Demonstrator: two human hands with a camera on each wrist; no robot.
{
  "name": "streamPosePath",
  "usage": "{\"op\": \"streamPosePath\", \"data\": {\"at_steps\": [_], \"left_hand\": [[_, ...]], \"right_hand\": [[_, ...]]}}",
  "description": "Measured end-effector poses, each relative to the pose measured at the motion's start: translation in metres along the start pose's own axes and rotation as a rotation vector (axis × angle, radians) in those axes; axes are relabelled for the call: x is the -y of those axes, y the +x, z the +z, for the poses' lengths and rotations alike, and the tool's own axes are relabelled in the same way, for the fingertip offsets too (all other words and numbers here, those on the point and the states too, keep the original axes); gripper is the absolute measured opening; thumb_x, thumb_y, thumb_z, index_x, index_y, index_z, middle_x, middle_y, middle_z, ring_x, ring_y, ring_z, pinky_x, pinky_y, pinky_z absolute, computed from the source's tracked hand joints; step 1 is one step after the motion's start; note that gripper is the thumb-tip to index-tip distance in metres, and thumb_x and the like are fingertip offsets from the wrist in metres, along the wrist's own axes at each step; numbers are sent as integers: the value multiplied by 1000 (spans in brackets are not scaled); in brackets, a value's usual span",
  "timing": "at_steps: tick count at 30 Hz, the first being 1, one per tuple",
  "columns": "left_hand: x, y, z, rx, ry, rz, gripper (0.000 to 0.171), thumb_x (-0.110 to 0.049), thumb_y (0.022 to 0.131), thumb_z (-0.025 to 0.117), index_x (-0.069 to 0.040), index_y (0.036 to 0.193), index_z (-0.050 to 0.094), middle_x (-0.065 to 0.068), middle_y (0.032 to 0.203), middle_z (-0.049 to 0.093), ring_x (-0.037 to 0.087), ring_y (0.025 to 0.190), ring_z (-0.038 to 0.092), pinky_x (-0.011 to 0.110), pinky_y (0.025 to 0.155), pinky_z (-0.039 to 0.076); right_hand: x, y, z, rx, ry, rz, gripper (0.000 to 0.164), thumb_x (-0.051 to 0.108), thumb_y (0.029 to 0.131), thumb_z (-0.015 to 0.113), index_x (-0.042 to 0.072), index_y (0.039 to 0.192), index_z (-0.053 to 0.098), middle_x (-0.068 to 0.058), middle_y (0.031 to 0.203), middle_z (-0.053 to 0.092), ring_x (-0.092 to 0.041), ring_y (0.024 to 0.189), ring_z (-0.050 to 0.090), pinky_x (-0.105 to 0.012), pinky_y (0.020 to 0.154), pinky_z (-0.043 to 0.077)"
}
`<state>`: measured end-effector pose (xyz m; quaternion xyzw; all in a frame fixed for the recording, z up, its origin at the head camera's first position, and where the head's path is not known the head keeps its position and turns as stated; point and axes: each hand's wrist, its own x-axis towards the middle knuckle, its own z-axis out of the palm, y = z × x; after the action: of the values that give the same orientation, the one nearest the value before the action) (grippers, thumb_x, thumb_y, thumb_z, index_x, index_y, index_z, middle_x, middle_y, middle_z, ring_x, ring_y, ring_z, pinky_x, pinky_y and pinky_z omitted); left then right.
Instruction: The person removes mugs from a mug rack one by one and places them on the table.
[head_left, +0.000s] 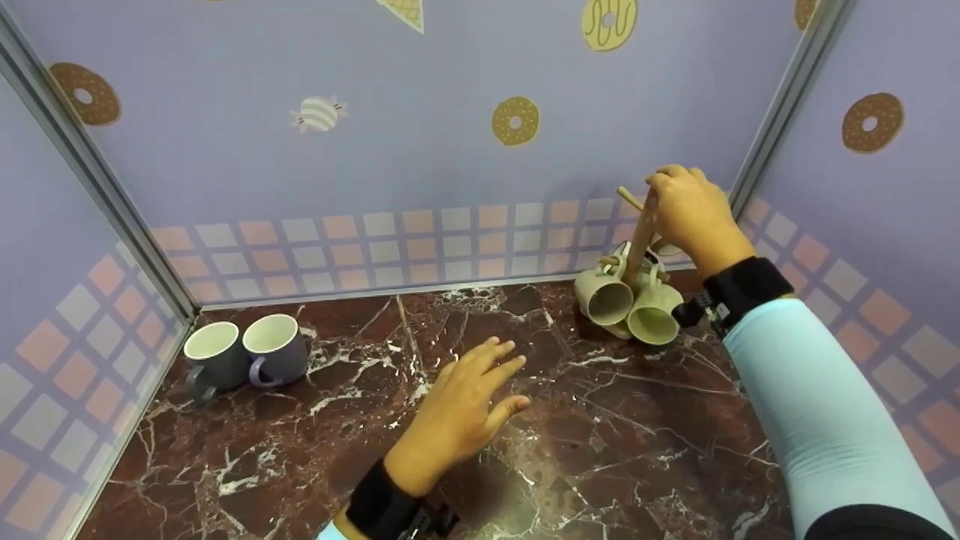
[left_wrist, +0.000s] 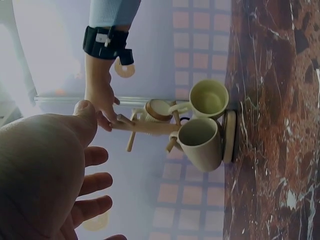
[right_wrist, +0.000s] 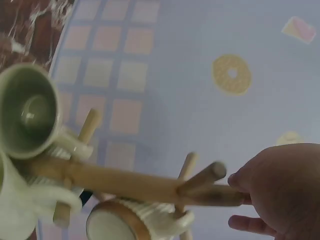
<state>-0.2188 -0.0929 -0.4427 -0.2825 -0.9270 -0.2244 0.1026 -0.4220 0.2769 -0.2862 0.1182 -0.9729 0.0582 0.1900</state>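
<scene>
My right hand (head_left: pixel 694 214) grips the top of a wooden mug tree (head_left: pixel 641 236) at the back right of the table. From its lower pegs hang a beige mug (head_left: pixel 596 291) and a pale green mug (head_left: pixel 654 311), mouths facing outward. A ribbed mug with a brown band (right_wrist: pixel 120 222) hangs higher up, on the far side, mostly hidden in the head view. Bare upper pegs (right_wrist: pixel 202 177) stick out close to the fingers. My left hand (head_left: pixel 461 405) hovers over the middle of the table, fingers spread, holding nothing.
Two mugs, one dark grey (head_left: pixel 221 367) and one purple-grey (head_left: pixel 281 360), stand upright side by side at the back left. The dark red marbled table (head_left: pixel 360 427) meets a lilac back wall (head_left: pixel 420 165) and side walls at left and right.
</scene>
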Motion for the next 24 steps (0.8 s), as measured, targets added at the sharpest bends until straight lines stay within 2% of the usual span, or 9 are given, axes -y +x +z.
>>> {"op": "streamPosePath", "data": {"at_steps": [3,9,13,17,20,24], "left_hand": [[-3,0,0,15,-8,15,66,-57,111,60,-21,166,57,5,182,44,34,170,41,68,137,37],[-6,0,2,46,-41,34,65,-56,112,58,-20,166,57,5,182,44,35,170,41,65,138,36],[-8,0,4,51,-49,45,65,-57,112,57,-20,166,56,4,182,44,35,169,42,65,137,38],[-9,0,6,58,-49,44,65,-57,112,59,-21,166,57,3,182,44,34,168,43,64,137,38],[-9,0,7,69,-48,42,65,-57,112,58,-22,166,56,3,182,43,34,169,43,64,138,37],[-9,0,10,80,-54,39,65,-57,112,58,-21,167,56,2,183,43,33,170,42,62,139,36]], "right_hand": [[-6,6,-2,65,-15,9,58,5,102,71,2,159,61,-27,164,59,-58,142,57,-78,115,53],[-14,17,-6,166,-6,6,54,7,113,66,5,165,55,-31,161,60,-60,146,56,-75,123,49],[-18,20,-9,175,10,-25,46,6,114,64,2,160,60,-32,152,65,-59,142,59,-73,121,50],[-18,23,-9,166,73,-48,42,-1,113,61,-3,154,63,-34,151,63,-58,141,60,-71,123,51],[-19,25,-9,182,136,-21,42,-3,113,57,-5,155,62,-35,152,62,-57,140,61,-69,124,51],[-21,28,-8,200,180,20,40,-1,114,58,-6,153,64,-36,149,65,-56,140,62,-68,124,51]]}}
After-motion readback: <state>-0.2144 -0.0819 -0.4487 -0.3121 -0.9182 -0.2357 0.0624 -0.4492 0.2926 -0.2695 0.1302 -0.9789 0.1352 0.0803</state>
